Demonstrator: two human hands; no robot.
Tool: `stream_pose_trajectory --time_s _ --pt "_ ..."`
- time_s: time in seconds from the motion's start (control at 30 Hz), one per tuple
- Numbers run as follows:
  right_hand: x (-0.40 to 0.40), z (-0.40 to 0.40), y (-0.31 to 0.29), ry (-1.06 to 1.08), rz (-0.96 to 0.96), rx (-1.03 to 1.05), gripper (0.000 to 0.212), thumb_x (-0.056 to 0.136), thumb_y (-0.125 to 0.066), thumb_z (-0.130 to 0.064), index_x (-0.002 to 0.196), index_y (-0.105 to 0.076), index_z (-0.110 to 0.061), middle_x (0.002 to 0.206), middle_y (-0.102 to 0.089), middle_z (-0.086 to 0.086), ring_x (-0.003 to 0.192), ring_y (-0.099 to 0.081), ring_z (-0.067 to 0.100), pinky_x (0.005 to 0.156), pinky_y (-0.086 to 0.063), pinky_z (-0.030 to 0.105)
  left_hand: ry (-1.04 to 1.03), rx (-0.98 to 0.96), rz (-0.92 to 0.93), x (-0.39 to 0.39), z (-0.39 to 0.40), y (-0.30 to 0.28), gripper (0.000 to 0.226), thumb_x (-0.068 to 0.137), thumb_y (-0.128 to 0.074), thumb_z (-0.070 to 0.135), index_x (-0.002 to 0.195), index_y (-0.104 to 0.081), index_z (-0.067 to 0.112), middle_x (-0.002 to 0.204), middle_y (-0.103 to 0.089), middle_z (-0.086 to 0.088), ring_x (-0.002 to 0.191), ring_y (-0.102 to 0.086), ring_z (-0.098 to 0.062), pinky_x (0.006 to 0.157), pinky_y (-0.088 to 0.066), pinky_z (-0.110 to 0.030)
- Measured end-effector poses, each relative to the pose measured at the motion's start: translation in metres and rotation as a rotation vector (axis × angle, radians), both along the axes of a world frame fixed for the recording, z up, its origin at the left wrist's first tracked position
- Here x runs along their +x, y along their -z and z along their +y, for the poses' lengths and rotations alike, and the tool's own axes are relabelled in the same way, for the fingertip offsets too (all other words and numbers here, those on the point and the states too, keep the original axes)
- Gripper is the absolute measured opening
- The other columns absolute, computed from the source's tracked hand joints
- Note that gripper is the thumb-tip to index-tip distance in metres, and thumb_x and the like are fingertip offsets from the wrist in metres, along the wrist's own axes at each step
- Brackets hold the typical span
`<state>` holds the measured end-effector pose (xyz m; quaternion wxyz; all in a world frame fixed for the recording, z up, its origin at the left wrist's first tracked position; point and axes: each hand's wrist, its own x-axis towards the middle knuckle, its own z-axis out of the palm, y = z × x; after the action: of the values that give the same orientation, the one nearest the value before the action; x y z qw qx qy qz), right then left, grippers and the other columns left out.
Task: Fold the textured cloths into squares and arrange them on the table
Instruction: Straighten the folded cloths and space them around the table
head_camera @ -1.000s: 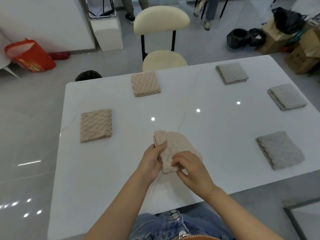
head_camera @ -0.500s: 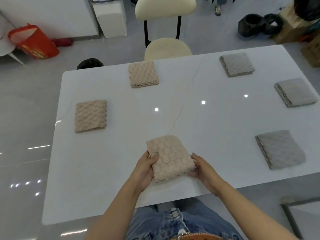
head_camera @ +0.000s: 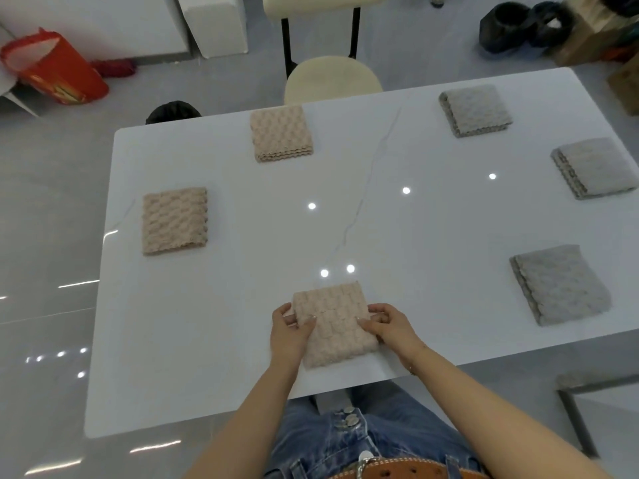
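Both forearms bare, no sleeves in view. Thin bracelet (head_camera: 411,369) on right wrist. Faded blue jeans (head_camera: 345,440) with metal fly buttons (head_camera: 349,416). Tan leather belt (head_camera: 401,471), punched holes, silver buckle (head_camera: 364,459).

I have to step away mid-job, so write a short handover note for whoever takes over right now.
Left hand and right hand each grip a side of the folded beige cloth at the near edge of the table.
Done: two beige squares, left and far; three grey squares, far right, right edge, near right.
Left: square up this sixth cloth and let go.
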<state>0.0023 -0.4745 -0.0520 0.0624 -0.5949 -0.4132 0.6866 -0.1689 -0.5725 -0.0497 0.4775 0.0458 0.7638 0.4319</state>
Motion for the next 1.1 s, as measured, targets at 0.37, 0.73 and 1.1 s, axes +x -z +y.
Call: stream_pose_trajectory --time_s 0.37,0.73,1.1 --pt "0.003 -0.014 0.005 -0.155 -0.12 0.08 0.06 0.072 -0.073 0.006 0.118 -0.043 -0.017 0.086 -0.047 0.002 0.078 -0.048 0.011 0.066 -0.043 0.019 0.072 -0.091 0.036 0.007 -0.017 0.006 0.039 0.085 -0.07 0.029 0.115 -0.049 0.016 0.103 -0.062 -0.003 0.093 -0.062 -0.017 0.079 -0.054 -0.03" --pt "0.002 -0.011 -0.018 0.038 0.144 0.069 0.024 0.088 -0.066 -0.018 0.11 -0.063 -0.007 0.1 -0.067 0.006 0.087 -0.064 0.015 0.062 -0.05 0.014 0.112 0.166 -0.11 -0.001 -0.009 -0.018 0.014 0.093 -0.06 0.023 0.103 -0.062 0.013 0.103 -0.068 -0.004 0.087 -0.066 -0.008 0.065 -0.052 -0.015" --pt "-0.014 -0.001 0.005 0.058 -0.099 0.188 0.016 0.09 -0.062 -0.021 0.104 -0.06 -0.014 0.098 -0.065 0.004 0.089 -0.062 0.018 0.084 -0.052 0.03 0.1 -0.12 0.131 -0.011 -0.005 -0.003 0.049 0.088 -0.066 0.024 0.129 -0.045 0.007 0.112 -0.053 -0.004 0.099 -0.055 -0.018 0.082 -0.045 -0.028"
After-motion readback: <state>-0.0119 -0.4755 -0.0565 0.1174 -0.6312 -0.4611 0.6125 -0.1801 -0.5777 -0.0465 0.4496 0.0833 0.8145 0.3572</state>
